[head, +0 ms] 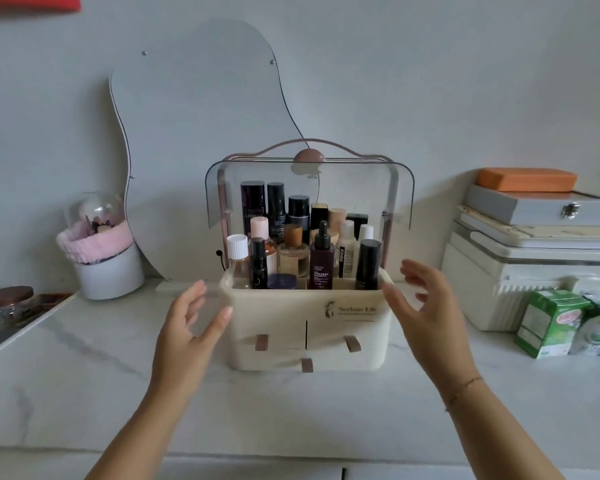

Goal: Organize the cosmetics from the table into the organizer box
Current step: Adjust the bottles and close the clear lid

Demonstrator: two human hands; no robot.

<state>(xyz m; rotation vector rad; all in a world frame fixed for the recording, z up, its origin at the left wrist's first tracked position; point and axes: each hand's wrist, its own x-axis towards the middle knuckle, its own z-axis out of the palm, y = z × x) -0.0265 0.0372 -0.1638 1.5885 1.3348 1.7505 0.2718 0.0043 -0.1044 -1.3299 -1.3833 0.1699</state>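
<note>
A cream organizer box (347, 337) stands at the middle of the marble table (84, 375). Its clear lid (400, 195) is raised, under a pink handle (309, 155). Several cosmetic bottles (323, 254) stand upright in its top tray, dark ones at the back, a white-capped clear one at the front left. Three small drawers with brown pulls are shut. My left hand (191, 327) hovers open just left of the box, its thumb near the front corner. My right hand (426, 306) hovers open at the box's right side. Neither hand holds anything.
A wavy mirror (194, 133) leans on the wall behind. A white pot with pink cloth (104, 261) stands at left, a jar (7, 303) at far left. Stacked cases (534, 258) and green cartons (551, 323) fill the right.
</note>
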